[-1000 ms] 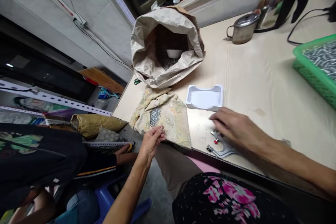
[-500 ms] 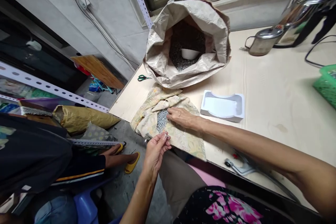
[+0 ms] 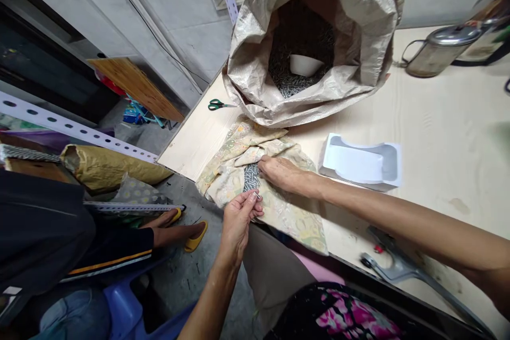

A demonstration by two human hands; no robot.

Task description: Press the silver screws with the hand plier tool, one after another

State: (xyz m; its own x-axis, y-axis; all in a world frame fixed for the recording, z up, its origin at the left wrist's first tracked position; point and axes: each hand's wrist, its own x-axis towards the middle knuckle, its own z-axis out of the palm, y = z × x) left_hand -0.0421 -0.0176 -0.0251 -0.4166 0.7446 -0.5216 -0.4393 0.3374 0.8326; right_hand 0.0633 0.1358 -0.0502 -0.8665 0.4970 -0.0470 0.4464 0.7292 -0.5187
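A pile of small metal screws (image 3: 251, 178) lies on a crumpled, flowered cloth (image 3: 295, 212) at the table's edge. My left hand (image 3: 241, 215) pinches one or more small metal screws between thumb and fingers, just below the pile. Closed fingers of my right hand (image 3: 279, 172) rest at the pile's right side; what they hold, if anything, is hidden. Behind the cloth stands a large open woven sack (image 3: 255, 79) with many metal pieces and a white scoop (image 3: 306, 65) inside. To the right of the cloth is a white tray (image 3: 360, 162).
Green-handled scissors (image 3: 217, 104) lie left of the sack. A metal cup (image 3: 442, 50) stands at the back right, and a grey metal tool (image 3: 398, 268) lies near the front edge. Another person's leg in a yellow slipper (image 3: 196, 236) shows at the left.
The view has moved closer and shifted, so the sack and tray appear larger. Both hands stay near the screw pile, with little visible change in their poses.
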